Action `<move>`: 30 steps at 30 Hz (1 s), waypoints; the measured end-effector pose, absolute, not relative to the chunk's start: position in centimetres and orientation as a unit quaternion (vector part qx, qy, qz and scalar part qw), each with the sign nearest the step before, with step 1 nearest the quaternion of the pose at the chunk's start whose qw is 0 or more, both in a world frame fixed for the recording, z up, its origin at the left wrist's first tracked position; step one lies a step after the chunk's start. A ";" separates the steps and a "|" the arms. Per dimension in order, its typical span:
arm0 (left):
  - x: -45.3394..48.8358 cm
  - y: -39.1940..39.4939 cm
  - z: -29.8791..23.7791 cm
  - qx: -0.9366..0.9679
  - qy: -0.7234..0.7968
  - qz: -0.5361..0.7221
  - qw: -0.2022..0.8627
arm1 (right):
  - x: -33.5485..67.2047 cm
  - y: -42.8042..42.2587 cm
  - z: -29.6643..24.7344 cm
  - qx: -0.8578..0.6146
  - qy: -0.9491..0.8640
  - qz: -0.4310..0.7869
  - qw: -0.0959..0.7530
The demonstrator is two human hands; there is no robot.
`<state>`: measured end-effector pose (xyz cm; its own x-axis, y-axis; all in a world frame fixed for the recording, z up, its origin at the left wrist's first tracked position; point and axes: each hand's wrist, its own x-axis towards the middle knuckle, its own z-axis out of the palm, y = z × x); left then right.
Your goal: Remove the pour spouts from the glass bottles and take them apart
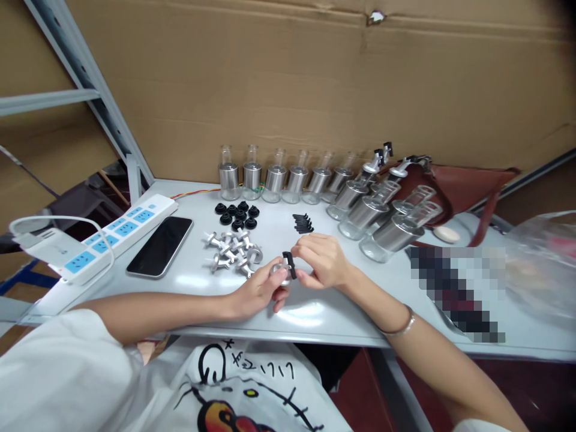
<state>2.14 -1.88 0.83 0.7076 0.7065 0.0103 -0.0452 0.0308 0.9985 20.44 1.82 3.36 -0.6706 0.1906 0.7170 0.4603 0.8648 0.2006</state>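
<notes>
My left hand (263, 288) is closed round a silver metal pourer spout (279, 271), held just above the table near its front edge. A black flip lever (290, 266) stands at the top of that spout. My right hand (324, 261) is closed at the lever, thumb and forefinger curled against it; the exact contact is partly hidden. Left of my hands lies a heap of silver pourer spouts (231, 249). Behind the heap sit several black ribbed stoppers (238, 216). Beyond my right hand, small black levers (303, 223) lie in a row.
Several glass bottles with steel sleeves (275, 179) line the back and right; some carry pourers. A phone (161, 246) and a power strip (121, 234) lie left. To the right are a brown bag (468, 189), a white oval object (446, 234) and a plastic bag (540, 270).
</notes>
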 end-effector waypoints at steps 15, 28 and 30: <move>2.1 -1.6 0.4 0.665 0.239 0.230 0.669 | 20.1 0.6 3.5 -0.108 -0.881 -0.277 0.367; 1.9 -1.5 1.2 0.716 0.250 0.241 0.606 | 20.4 0.9 3.5 -0.115 -0.874 -0.278 0.382; 1.9 -1.7 1.3 0.712 0.267 0.240 0.603 | 20.5 0.9 3.7 -0.125 -0.873 -0.281 0.378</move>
<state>1.90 -1.74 1.35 0.7423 0.6698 0.0200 0.0902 -0.1295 0.9875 20.46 0.87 3.72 -0.6824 0.0062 0.7310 0.4316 0.8104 0.3961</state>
